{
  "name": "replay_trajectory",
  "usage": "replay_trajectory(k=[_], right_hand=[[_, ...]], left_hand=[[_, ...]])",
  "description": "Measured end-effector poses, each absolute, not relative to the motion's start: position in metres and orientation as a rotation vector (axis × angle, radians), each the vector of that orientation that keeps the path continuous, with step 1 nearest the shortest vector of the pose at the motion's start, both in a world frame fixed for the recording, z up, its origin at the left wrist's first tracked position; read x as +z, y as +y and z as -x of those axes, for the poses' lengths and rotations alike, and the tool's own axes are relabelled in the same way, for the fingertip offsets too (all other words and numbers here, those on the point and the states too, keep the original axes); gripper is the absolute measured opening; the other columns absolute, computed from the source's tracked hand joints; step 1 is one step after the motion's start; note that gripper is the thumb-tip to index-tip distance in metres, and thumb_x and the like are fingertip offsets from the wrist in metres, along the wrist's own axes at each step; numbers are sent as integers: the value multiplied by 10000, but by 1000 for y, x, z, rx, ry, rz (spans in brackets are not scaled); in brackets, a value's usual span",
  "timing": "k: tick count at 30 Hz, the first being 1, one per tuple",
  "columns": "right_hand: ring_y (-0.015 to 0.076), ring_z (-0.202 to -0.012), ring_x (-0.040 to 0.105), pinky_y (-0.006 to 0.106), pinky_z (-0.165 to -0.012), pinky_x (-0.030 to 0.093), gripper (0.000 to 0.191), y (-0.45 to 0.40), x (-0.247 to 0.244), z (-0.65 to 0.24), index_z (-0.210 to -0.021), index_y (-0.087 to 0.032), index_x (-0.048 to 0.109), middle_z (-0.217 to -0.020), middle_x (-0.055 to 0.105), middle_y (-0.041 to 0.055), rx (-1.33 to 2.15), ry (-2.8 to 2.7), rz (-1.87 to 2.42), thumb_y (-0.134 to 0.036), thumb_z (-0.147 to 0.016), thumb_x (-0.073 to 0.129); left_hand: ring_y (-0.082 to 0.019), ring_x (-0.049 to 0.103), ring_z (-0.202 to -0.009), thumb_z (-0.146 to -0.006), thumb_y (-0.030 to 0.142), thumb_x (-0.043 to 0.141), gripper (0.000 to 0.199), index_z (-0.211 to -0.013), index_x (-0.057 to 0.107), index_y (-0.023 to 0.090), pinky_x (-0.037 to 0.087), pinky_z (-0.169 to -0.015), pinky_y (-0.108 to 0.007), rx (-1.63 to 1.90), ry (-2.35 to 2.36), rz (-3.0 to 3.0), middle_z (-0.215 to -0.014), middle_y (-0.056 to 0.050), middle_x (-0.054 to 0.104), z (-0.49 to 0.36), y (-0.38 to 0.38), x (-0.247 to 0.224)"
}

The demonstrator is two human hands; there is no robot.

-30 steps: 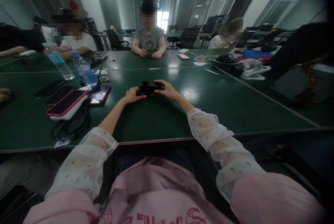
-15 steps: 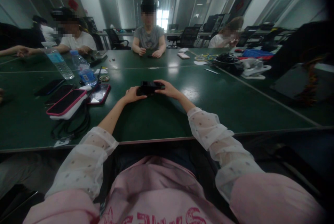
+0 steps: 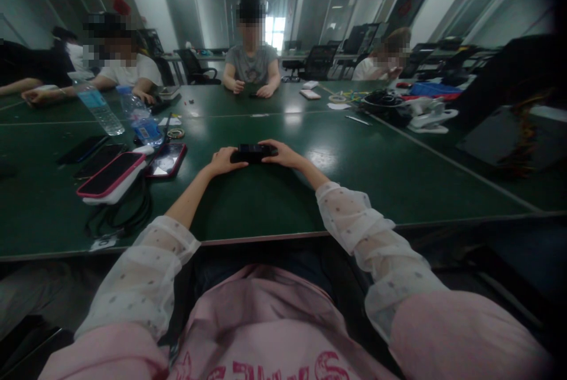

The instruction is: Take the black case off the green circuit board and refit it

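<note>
A small black box-like object (image 3: 253,153) is between my two hands, just over or on the green table (image 3: 266,208). My left hand (image 3: 225,161) grips its left end, thumb along the near side. Around the right end my right hand (image 3: 282,154) is closed in the same way, fingers over the top and thumb in front. The object's broad dark face is turned toward me; its exact kind is too dark to make out. Part of each end is hidden by my fingers.
To the left lie a pink-rimmed phone (image 3: 113,174), another phone (image 3: 166,160), black cables and two water bottles (image 3: 144,123). Tape rolls (image 3: 339,98), a pen (image 3: 358,120) and a white device (image 3: 432,115) are farther right. Several people sit around the table.
The black object has tipped so its broad face shows more toward me, and it sits slightly lower. Both hands keep their hold. A person's hand at the far left has shifted.
</note>
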State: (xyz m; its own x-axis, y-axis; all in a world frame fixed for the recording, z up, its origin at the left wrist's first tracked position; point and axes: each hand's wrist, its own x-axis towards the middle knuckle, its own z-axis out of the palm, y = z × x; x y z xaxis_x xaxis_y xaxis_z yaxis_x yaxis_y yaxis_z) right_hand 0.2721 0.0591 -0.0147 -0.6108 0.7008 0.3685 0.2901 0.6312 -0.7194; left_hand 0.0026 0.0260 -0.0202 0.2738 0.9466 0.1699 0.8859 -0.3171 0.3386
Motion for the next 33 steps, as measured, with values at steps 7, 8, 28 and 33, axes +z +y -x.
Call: replay_trajectory(k=[7, 8, 28, 33], right_hand=[[270, -1161, 585, 527, -1045, 441, 626, 57, -14, -271, -1280, -215, 555, -1253, 605, 92, 854, -2188, 763, -339, -704, 768], [271, -1158, 586, 528, -1046, 439, 625, 56, -14, -271, -1280, -213, 554, -1249, 605, 93, 854, -2188, 763, -339, -706, 767], [266, -1180, 569, 516, -1074, 404, 631, 55, -15, -271, -1278, -238, 529, -1249, 605, 72, 801, -2210, 792, -316, -695, 759], [269, -1178, 565, 506, -1055, 423, 631, 56, -16, -271, -1283, -243, 527, -1275, 586, 77, 794, -2214, 803, -308, -699, 757]], left_hand=[[-341, 454, -1283, -746, 719, 566, 752, -1309, 507, 224, 368, -1044, -490, 516, 1709, -2369, -1349, -112, 551, -3, 24, -19], [-341, 453, -1284, -745, 720, 566, 754, -1310, 506, 223, 369, -1044, -491, 515, 1706, -2370, -1352, -114, 549, -3, 24, -19], [-346, 476, -1270, -817, 704, 484, 715, -1345, 461, 222, 370, -1035, -489, 567, 1691, -2322, -1349, -133, 554, -4, 25, -19], [-329, 500, -1245, -829, 680, 494, 681, -1331, 471, 220, 397, -1010, -461, 554, 1715, -2345, -1324, -134, 571, -5, 25, -19]])
